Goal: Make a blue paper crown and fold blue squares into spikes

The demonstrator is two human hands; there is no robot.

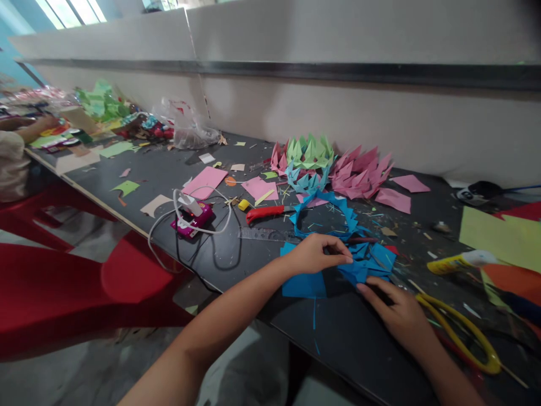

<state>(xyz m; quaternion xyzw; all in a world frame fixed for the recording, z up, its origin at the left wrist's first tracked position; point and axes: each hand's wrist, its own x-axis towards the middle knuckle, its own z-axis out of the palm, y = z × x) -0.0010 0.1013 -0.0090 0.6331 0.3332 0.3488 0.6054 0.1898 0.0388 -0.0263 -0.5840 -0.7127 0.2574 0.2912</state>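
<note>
Across the dark tabletop (344, 330), right of centre, folded blue paper (368, 265) is lying; the left hand (315, 252) is holding fingertips nearly together at it, the right hand (397, 310) is touching its lower edge, pinching being unclear for both.

Around the paper ring (349, 217), a saturated blue, colours distribute as follows. On my side of it, the folded pieces (366, 262) I hold repeat that blue, as does the flat sheet (304, 285). Behind it, the spiky crowns are light blue (305, 179), pale green (310, 152) and, at both flanks, pink (359, 173). To its left: red knife handle (268, 213), magenta adapter (207, 217) with white plug (190, 204), pink paper (205, 181). To its right: two-tone glue stick (448, 264), yellow with white tip; yellow looped handle (492, 361); yellowish-green sheet (494, 237). Beneath it, the tabletop (253, 254) is dark grey; beyond, a black stripe (338, 70) crosses the pale grey wall (359, 107).
</note>
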